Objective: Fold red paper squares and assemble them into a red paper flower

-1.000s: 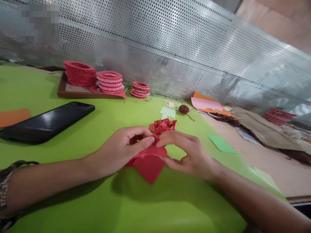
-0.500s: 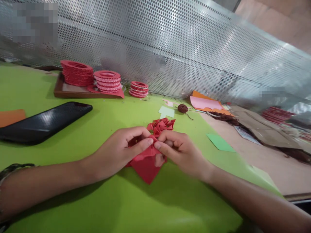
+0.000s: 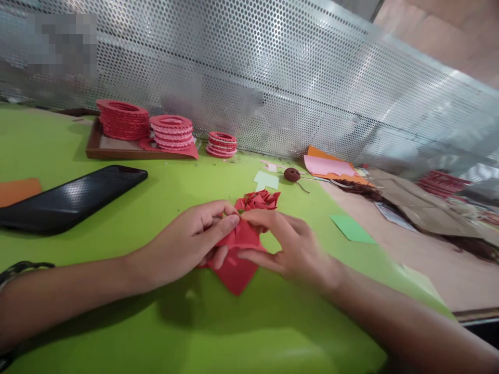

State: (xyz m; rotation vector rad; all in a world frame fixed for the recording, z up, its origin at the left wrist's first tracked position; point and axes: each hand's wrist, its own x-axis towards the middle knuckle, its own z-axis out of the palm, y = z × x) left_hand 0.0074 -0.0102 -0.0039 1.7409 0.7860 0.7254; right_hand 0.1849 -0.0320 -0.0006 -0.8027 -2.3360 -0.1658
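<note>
A folded piece of red paper point(image 3: 237, 270) is held up between my two hands just above the green tabletop, its lower corner pointing toward me. My left hand point(image 3: 202, 234) pinches its upper left part, thumb in front and fingers partly hidden behind. On the other side, my right hand point(image 3: 290, 244) has its index finger along the paper's top edge and its thumb lower down across the front. Just beyond the hands lies a cluster of folded red paper pieces point(image 3: 259, 199), partly covered by my fingers.
Stacks of red and pink paper rings point(image 3: 123, 119) stand in a brown tray point(image 3: 136, 155), with a smaller ring stack point(image 3: 221, 144) beside it. A black phone point(image 3: 74, 200) lies left. Brown yarn point(image 3: 292, 175) and a green paper point(image 3: 353, 228) lie right. A perforated metal panel point(image 3: 241, 67) rises behind.
My right thumb has moved down and away from the index finger, spreading the hand wider. Left fingertips now show below the thumb, and more of the paper's folded upper part is visible.
</note>
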